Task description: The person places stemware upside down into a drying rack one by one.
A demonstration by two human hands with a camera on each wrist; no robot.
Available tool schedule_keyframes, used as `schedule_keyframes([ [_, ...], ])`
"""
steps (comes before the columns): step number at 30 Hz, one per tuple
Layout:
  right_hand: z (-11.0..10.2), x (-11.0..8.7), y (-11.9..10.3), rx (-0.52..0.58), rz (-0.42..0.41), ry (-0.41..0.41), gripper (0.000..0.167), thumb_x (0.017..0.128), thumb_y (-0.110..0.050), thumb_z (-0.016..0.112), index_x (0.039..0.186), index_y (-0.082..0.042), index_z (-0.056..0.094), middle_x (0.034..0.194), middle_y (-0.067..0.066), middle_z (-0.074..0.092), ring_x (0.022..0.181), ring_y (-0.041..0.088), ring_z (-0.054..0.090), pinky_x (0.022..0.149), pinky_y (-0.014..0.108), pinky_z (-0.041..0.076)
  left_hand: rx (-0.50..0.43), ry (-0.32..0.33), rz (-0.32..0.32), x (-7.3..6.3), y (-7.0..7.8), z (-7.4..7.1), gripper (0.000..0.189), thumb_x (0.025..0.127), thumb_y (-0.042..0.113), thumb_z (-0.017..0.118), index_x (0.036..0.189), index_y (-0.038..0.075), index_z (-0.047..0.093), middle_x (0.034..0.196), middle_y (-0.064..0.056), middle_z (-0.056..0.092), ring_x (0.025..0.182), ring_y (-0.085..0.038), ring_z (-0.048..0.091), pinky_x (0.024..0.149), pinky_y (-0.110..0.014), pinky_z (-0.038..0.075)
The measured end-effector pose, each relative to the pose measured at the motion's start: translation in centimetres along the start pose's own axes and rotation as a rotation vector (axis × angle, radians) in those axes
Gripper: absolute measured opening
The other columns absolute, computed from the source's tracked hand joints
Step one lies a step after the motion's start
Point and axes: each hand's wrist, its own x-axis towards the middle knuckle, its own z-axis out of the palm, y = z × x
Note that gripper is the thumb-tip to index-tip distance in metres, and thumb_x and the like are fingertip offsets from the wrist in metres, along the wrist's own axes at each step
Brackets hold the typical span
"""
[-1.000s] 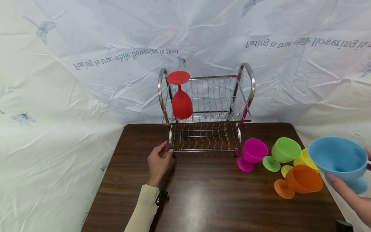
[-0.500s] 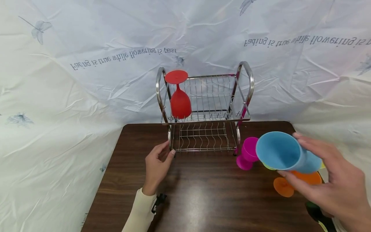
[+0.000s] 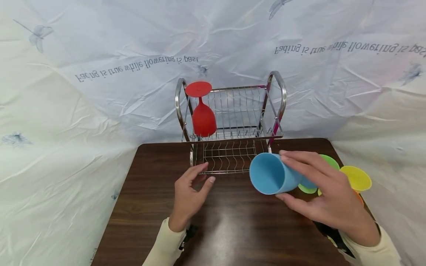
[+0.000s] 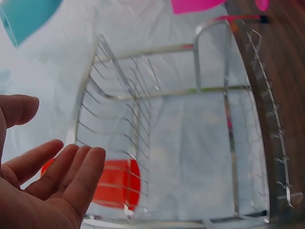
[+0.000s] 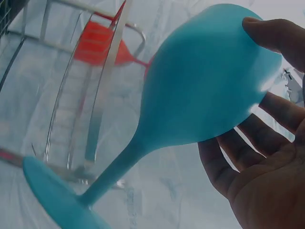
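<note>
My right hand (image 3: 327, 195) grips a blue goblet (image 3: 269, 173) around its bowl near the rim, thumb on one side and fingers on the other. The goblet is tipped, its mouth facing left and toward me in the head view. In the right wrist view its stem and foot (image 5: 59, 195) show whole. My left hand (image 3: 191, 194) is held in front of the dish rack's lower tier, fingers and thumb spread with nothing between them. A red goblet (image 3: 203, 120) stands upside down at the left end of the rack's upper tier.
The two-tier metal dish rack (image 3: 233, 138) stands at the back of the brown wooden table (image 3: 139, 207). At the right lie a green goblet (image 3: 330, 161) and a yellow goblet (image 3: 356, 178), with an orange one mostly behind my right hand. A white printed sheet (image 3: 100, 103) hangs behind.
My right hand has brought the blue goblet leftward from the table's right side toward the rack, tilting its mouth left. My left hand has come slightly right, its fingers spreading away from the rack's post.
</note>
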Motion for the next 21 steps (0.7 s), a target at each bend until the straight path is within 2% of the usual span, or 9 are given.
schedule_keyframes([
  [4, 1.3, 0.8, -0.3, 0.02, 0.019, -0.061, 0.075, 0.092, -0.068, 0.068, 0.134, -0.006, 0.072, 0.138, 0.009, 0.07, 0.129, 0.014, 0.062, 0.11, 0.009, 0.043, -0.016, -0.031, 0.044, 0.1, 1.1, 0.5, 0.045, 0.094, 0.015, 0.082, 0.138, 0.016, 0.071, 0.131, -0.005, 0.073, 0.119, -0.022, 0.072, 0.091, -0.037, 0.065],
  [9, 3.0, 1.2, -0.4, 0.025, 0.038, -0.123, 0.07, 0.094, -0.068, 0.064, 0.138, -0.014, 0.069, 0.143, 0.005, 0.068, 0.129, 0.02, 0.062, 0.112, 0.009, 0.041, -0.07, -0.069, 0.063, 0.1, 2.3, 0.7, 0.047, 0.093, 0.013, 0.081, 0.139, 0.015, 0.07, 0.131, -0.005, 0.073, 0.118, -0.019, 0.073, 0.091, -0.035, 0.065],
  [11, 3.7, 1.3, -0.2, 0.001, 0.006, -0.136, 0.068, 0.096, -0.068, 0.06, 0.138, -0.015, 0.069, 0.142, 0.005, 0.067, 0.127, 0.023, 0.063, 0.111, 0.017, 0.048, -0.084, -0.086, 0.069, 0.1, 2.8, 0.7, 0.048, 0.093, 0.013, 0.081, 0.14, 0.015, 0.069, 0.133, -0.005, 0.073, 0.119, -0.019, 0.073, 0.091, -0.034, 0.065],
  [13, 4.4, 1.4, 0.0, -0.026, -0.031, -0.153, 0.067, 0.098, -0.066, 0.058, 0.139, -0.015, 0.069, 0.142, 0.006, 0.067, 0.126, 0.026, 0.063, 0.107, 0.03, 0.057, -0.083, -0.106, 0.072, 0.1, 3.2, 0.8, 0.05, 0.094, 0.014, 0.081, 0.141, 0.015, 0.068, 0.135, -0.005, 0.072, 0.12, -0.02, 0.072, 0.092, -0.034, 0.064],
  [15, 5.1, 1.4, 0.1, -0.046, -0.06, -0.18, 0.064, 0.096, -0.06, 0.069, 0.14, -0.015, 0.068, 0.142, 0.007, 0.066, 0.126, 0.027, 0.063, 0.1, 0.045, 0.062, -0.071, -0.126, 0.065, 0.1, 3.5, 0.8, 0.053, 0.093, 0.017, 0.082, 0.144, 0.015, 0.066, 0.137, -0.005, 0.071, 0.12, -0.02, 0.073, 0.092, -0.034, 0.064],
  [17, 5.8, 1.5, 0.1, -0.054, -0.083, -0.203, 0.068, 0.087, -0.049, 0.085, 0.142, -0.014, 0.067, 0.143, 0.008, 0.066, 0.126, 0.029, 0.063, 0.096, 0.055, 0.062, -0.065, -0.15, 0.045, 0.1, 3.7, 0.9, 0.057, 0.093, 0.02, 0.082, 0.147, 0.016, 0.063, 0.139, -0.004, 0.069, 0.12, -0.02, 0.073, 0.093, -0.033, 0.064],
  [19, 6.4, 1.5, 0.2, -0.055, -0.096, -0.221, 0.078, 0.075, -0.035, 0.097, 0.143, -0.013, 0.066, 0.142, 0.009, 0.066, 0.126, 0.03, 0.063, 0.096, 0.057, 0.062, -0.073, -0.171, 0.029, 0.1, 3.8, 1.0, 0.062, 0.092, 0.021, 0.083, 0.149, 0.016, 0.061, 0.141, -0.005, 0.068, 0.122, -0.022, 0.072, 0.093, -0.033, 0.063],
  [21, 7.0, 1.5, 0.2, -0.059, -0.097, -0.233, 0.086, 0.066, -0.025, 0.101, 0.143, -0.011, 0.066, 0.142, 0.009, 0.066, 0.127, 0.03, 0.062, 0.096, 0.055, 0.062, -0.091, -0.186, 0.011, 0.1, 3.7, 1.2, 0.066, 0.092, 0.022, 0.083, 0.152, 0.017, 0.058, 0.143, -0.006, 0.066, 0.125, -0.024, 0.07, 0.093, -0.032, 0.063],
])
